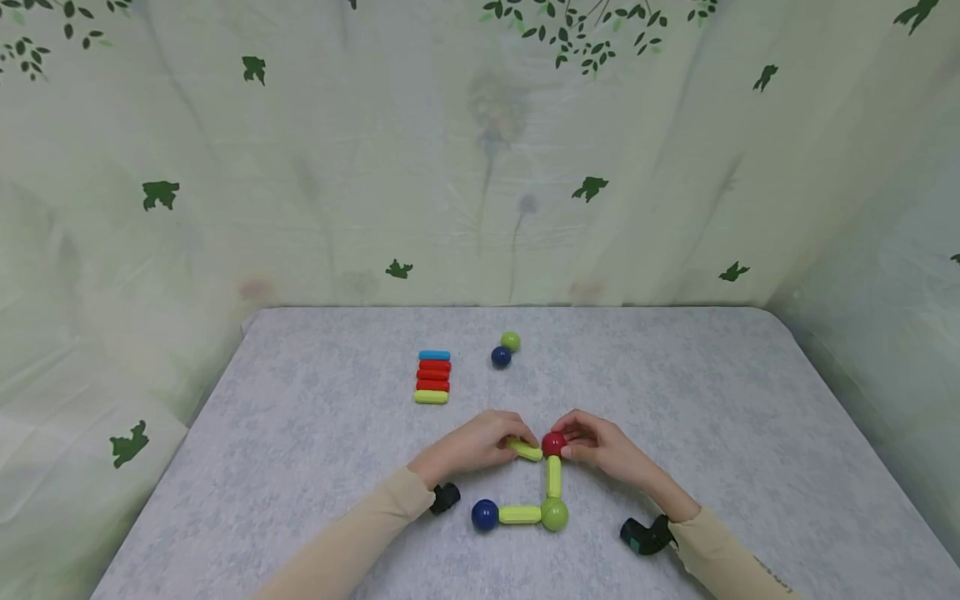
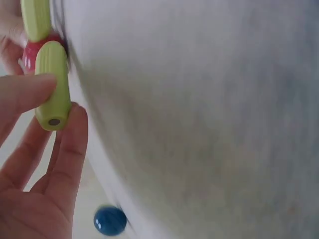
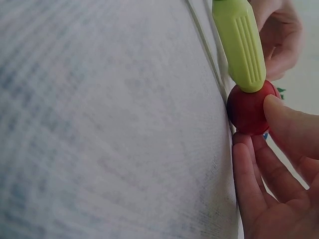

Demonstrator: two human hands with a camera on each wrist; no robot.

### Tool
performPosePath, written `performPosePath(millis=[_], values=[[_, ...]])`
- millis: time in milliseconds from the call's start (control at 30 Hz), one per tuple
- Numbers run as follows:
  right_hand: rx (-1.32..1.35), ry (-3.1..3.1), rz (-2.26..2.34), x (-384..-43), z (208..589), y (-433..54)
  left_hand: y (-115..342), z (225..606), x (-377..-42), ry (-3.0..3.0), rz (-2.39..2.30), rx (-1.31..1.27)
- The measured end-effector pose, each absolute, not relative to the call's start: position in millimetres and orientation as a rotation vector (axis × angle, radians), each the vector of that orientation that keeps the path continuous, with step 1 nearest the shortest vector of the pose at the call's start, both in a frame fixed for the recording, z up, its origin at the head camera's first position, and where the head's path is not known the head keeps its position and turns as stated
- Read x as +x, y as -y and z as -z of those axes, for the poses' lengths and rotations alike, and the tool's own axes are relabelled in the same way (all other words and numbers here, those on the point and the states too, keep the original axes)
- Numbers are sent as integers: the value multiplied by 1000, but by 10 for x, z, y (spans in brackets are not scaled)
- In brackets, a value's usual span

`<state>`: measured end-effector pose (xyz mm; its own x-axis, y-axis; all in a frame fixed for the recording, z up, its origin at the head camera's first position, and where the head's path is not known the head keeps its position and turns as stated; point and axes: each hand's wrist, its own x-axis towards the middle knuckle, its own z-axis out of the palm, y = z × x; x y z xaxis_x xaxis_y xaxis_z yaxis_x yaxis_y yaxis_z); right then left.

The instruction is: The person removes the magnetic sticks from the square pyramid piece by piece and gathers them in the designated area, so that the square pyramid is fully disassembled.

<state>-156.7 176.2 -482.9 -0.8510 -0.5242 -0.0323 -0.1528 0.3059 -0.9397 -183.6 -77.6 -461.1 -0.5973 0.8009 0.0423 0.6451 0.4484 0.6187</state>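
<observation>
– Left hand?
– Pinching one ribbed yellow-green plastic rod, well in from the mottled grey worktop's far edge.
– Next, rightward?
– One glossy red ball, gripped by right hand.
– Writing?
– Beige fabric right sleeve: dark lettering, illegible.

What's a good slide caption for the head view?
The left hand pinches a yellow-green rod beside the red ball held by the right hand.

Grey mottled table against a pale printed backdrop
Dark green bird shapes and leafy sprigs dot the creased backdrop, perhaps cloth or plastic, which also flanks both table sides.
</observation>
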Motion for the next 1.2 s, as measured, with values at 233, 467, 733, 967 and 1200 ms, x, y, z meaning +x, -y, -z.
performPosePath(millis=[233,467,733,967,1200], values=[[-591,-2259,1541,-1563,4823,-1755,872,4576,-1886,-2533,-1020,1104],[-567,-2263,1533,-1557,4818,-1754,962,4564,-1920,-2580,-1057,1058],[-579,-2284,1535,-1550,4823,-1760,1229,4521,-1935,-2666,-1107,938],[-583,-2278,1540,-1551,4821,-1759,1529,4566,-1987,-2781,-1123,888],[-582,-2271,1538,-1554,4814,-1755,1747,4599,-1982,-2843,-1173,798]])
